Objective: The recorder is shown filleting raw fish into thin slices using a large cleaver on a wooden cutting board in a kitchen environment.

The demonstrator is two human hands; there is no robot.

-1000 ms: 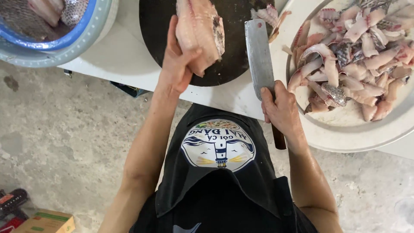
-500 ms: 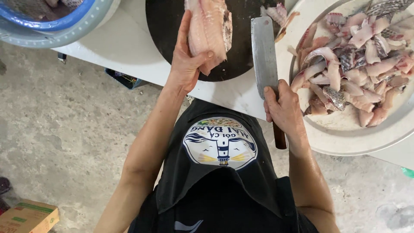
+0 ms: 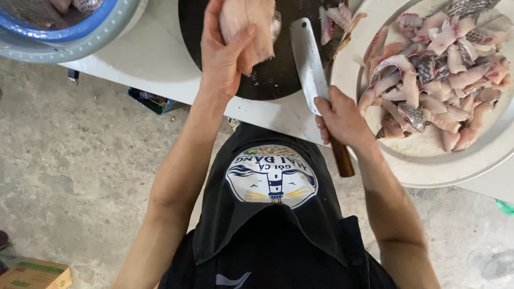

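1. The left hand [image 3: 225,59] grips a pale fish fillet [image 3: 249,27], thumb wrapped across its near face and fingers closed behind it, holding it up over the round dark cutting board [image 3: 267,80].
2. The right hand [image 3: 342,120] is clenched around the brown wooden handle of a cleaver [image 3: 309,64], whose broad blade lies flat, just right of the left hand's fingers, reaching over the board's edge.
3. The fillet looks soft, wet and slippery; it would likely sag and slide if pinched lightly, so a full-palm grasp near its thick end, as here, seems the safest hold.
4. Beyond the right knuckles sits a wide white tray [image 3: 455,166] heaped with cut fish pieces [image 3: 433,69], skin showing on some.
5. Far left of the left fingers, a blue basin [image 3: 80,29] rests inside a paler bowl.
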